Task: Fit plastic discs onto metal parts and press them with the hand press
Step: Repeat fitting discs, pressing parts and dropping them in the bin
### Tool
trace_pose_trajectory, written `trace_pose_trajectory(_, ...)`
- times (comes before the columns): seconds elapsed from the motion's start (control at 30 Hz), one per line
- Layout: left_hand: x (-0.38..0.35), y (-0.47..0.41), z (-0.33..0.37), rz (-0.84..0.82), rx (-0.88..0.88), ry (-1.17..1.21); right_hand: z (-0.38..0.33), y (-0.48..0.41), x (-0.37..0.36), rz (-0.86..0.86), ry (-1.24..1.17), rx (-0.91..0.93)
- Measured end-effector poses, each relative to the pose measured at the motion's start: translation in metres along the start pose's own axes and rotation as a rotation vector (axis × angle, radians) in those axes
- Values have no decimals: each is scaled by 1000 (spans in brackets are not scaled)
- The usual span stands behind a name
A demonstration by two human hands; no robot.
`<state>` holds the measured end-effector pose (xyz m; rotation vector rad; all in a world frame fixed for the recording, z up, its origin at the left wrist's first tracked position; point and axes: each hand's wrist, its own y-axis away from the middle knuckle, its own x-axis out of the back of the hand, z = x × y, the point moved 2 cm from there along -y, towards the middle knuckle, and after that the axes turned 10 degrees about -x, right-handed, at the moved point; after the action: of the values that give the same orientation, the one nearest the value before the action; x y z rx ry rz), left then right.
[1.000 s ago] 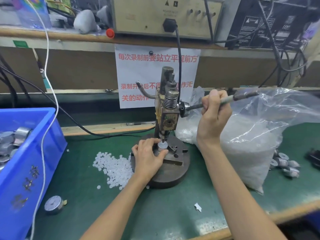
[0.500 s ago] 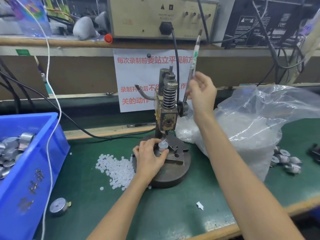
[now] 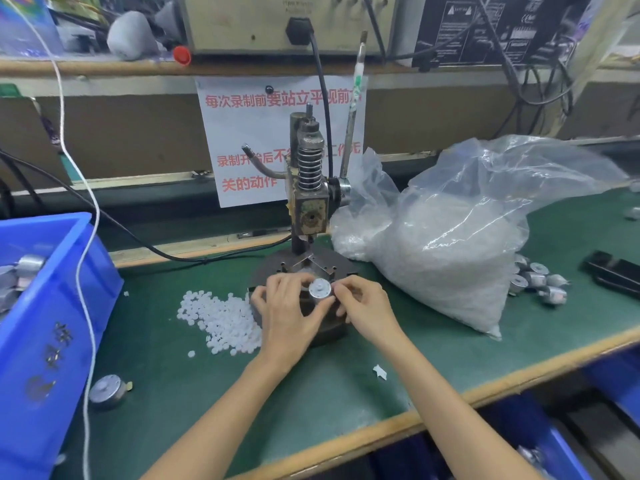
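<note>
While gripping the metal part (image 3: 319,288) from both sides, left hand (image 3: 287,306) curled round its rim and right hand (image 3: 365,306) pinching the opposite edge, holding it up with the press (image 3: 308,199) just beyond the fingertips. Seems the changeover step, lever (image 3: 353,109) upright and untouched beyond the right hand; cannot tell whether a disc is on. Next probably calls for setting it aside and taking a white disc from the heap (image 3: 221,317) left of the left hand.

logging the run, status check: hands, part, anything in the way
Left hand grips metal part at press base; right hand pinches its right edge. Press lever upright, unheld. Loose discs lie left of press base, not in the way.
</note>
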<state>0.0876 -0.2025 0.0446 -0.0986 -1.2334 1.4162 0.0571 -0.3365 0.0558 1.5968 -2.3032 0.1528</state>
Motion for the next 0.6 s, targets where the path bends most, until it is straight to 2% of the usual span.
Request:
trace_pose_trajectory(0.1,0,17,22,-44,-18,87,10,14,9,-133,-173,-109)
trace_pose_trajectory(0.2,-4,28,45,-119,-38,158,23,33,28,-182,-271,-153)
trace_pose_trajectory(0.4,-22,56,103,-324,-82,274,57,80,79,-104,-291,-210)
trace_pose_trajectory(0.47,-31,71,124,-345,-97,215,72,98,96,-65,-303,-244)
trace_pose_trajectory(0.6,-52,98,165,-380,-234,113,102,127,128,40,-290,-301)
